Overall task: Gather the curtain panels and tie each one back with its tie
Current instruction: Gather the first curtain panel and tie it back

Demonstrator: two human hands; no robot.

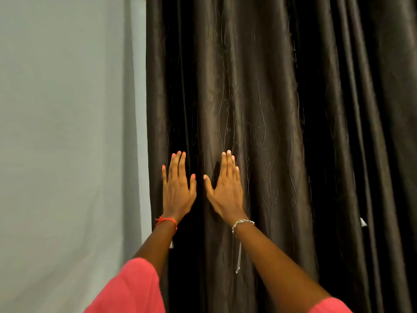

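Pressing flat at lower centre, fingers straight and gripping nothing, with left hand point(177, 190) and right hand point(226, 192) on the dark brown satiny pleated curtain panel point(270, 86) filling centre and right. Best to curl round several folds and bunch evenly toward pale grey wall point(67, 132), left.

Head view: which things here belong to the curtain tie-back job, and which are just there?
Part of the job:
dark curtain
left hand and right hand, both flat on its folds

Just there:
pale wall
red thread bracelet
silver bracelet
pink sleeves
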